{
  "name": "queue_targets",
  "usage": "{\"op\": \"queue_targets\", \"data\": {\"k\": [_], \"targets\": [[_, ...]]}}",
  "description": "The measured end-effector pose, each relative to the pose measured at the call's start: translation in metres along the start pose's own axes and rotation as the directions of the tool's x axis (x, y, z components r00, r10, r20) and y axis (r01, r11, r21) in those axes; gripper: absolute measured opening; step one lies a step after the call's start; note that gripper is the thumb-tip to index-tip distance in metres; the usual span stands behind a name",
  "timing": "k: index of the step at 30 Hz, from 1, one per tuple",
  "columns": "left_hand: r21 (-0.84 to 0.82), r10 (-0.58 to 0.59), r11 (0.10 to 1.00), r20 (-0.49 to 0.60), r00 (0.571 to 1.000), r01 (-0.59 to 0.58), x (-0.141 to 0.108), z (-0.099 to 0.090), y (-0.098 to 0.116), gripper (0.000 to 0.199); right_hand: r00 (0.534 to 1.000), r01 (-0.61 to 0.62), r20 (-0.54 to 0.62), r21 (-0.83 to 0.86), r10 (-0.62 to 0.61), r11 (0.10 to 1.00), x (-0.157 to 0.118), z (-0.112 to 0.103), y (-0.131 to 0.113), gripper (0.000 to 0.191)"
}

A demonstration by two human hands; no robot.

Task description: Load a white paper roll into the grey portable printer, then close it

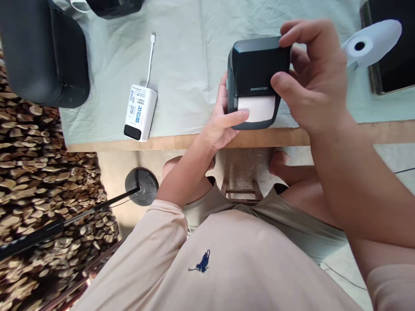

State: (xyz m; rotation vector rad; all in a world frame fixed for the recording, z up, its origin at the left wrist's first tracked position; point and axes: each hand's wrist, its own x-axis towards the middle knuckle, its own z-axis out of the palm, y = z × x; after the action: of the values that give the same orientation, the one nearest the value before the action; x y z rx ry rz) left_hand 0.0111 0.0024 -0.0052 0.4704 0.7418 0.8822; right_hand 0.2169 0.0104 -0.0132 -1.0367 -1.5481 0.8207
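Observation:
A dark label printer (pixel 256 65) is held above the table's front edge, a white label strip (pixel 259 108) showing at its lower end. My left hand (pixel 225 116) grips the printer from the left and below, its thumb lying on the white strip. At the printer's right side is my right hand (pixel 311 73), with thumb and index finger against the casing and the other fingers curled partly out of sight behind it. To the left, a white power bank (pixel 140 113) with a short white cable (pixel 150 65) lies on the cloth.
A black case (pixel 45 52) fills the upper left, and another black object (pixel 113 5) is at the top edge. On the right, a white object with a dark round hole (pixel 372 42) overlaps a black tablet-like device (pixel 395 56). The wooden table edge (pixel 181 141) runs below.

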Motion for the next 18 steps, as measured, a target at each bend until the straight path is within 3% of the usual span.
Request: {"op": "queue_targets", "data": {"k": [3, 5, 7, 9, 13, 18], "targets": [[0.040, 0.007, 0.999, -0.001, 1.000, -0.007, 0.003, -0.001, 0.000, 0.075, 0.990, -0.142, 0.022, 0.137, 0.140, 0.980, 0.002, 0.001, 0.004, 0.074], [0.044, -0.008, 0.999, -0.058, 0.998, 0.011, 0.006, 0.000, 0.000, 0.058, 0.973, -0.226, 0.098, 0.234, 0.209, 0.946, 0.004, 0.002, 0.007, 0.089], [0.033, -0.002, 0.999, -0.097, 0.995, 0.005, 0.007, 0.002, -0.001, 0.053, 0.954, -0.289, 0.177, 0.314, 0.244, 0.904, 0.005, 0.004, 0.010, 0.097], [0.036, 0.025, 0.999, -0.107, 0.994, -0.021, 0.006, 0.003, -0.002, 0.052, 0.941, -0.327, 0.210, 0.358, 0.266, 0.874, 0.006, 0.006, 0.010, 0.101], [0.088, 0.069, 0.994, -0.095, 0.993, -0.061, 0.006, 0.002, -0.004, 0.038, 0.935, -0.353, 0.171, 0.399, 0.310, 0.846, 0.006, 0.010, 0.005, 0.102], [0.113, 0.078, 0.991, -0.103, 0.992, -0.066, 0.008, 0.003, -0.004, 0.044, 0.939, -0.344, 0.147, 0.427, 0.311, 0.837, 0.004, 0.012, 0.000, 0.094]]}}
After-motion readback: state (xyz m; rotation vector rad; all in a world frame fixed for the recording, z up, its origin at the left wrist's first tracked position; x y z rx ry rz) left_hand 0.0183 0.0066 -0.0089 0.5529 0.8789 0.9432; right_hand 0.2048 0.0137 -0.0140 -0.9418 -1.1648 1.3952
